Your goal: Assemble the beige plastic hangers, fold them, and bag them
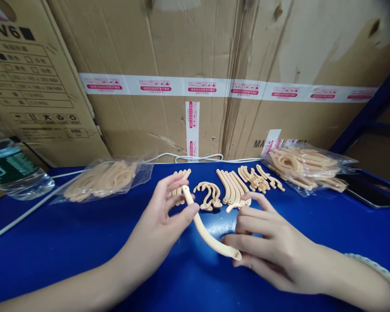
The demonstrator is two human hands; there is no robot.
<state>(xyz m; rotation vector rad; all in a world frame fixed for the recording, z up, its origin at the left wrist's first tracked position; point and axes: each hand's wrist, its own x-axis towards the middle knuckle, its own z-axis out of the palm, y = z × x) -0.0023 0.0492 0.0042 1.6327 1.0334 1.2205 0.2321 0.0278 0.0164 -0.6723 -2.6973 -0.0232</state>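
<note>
A long, curved, beige strip point(209, 238) with a hole at its upper end slants between my hands above the blue table. My left hand point(170, 212) pinches its upper part between thumb and fingers. At the strip's lower end, the thumb and fingers of my right hand point(266, 240) close around the tip. A small hooked beige piece point(234, 206) shows by my right index finger; whether it is held or lies behind cannot be made out. Behind the hands lie curved hook-shaped pieces point(211, 190) and a row of wavy strips point(229, 186). Straighter strips point(185, 173) are partly hidden by my left fingers.
Clear bags of beige parts lie at left point(100, 180) and right point(303, 164). Smaller pieces point(255, 178) sit between. A phone point(373, 190) is far right, a water bottle point(14, 169) far left. A white cable point(26, 212) crosses the blue table point(84, 242); cardboard point(169, 47) stands behind.
</note>
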